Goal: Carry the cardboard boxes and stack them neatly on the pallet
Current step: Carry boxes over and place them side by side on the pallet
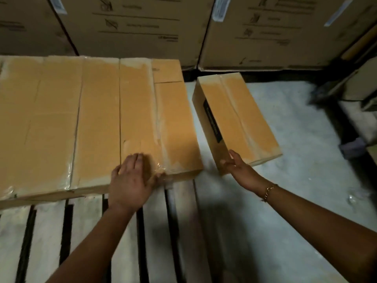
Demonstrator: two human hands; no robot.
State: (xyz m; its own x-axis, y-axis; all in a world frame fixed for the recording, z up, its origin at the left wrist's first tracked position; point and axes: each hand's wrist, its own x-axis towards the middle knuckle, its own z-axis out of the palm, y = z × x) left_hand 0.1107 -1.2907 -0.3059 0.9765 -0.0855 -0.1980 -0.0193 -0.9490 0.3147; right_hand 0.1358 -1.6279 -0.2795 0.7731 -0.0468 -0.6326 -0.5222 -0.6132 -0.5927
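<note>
- Pallet [157, 231]: bare slats on the near side of your left grip [130, 180].
- Floor [295, 180]: open room right of your right grip [236, 166].
- Large cartons [132, 27]: wall beyond both grips.
- Row of boxes [91, 123]: on the pallet; left grip flat, fingers straight, on its near edge.
- Loose box [240, 117]: angled, a gap from the row; right grip, fingers spread, touches its near corner.

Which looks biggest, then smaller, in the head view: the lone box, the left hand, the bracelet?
Largest to smallest:
1. lone box
2. left hand
3. bracelet
The hand is nearer the camera, yet clearly looks smaller.
</note>
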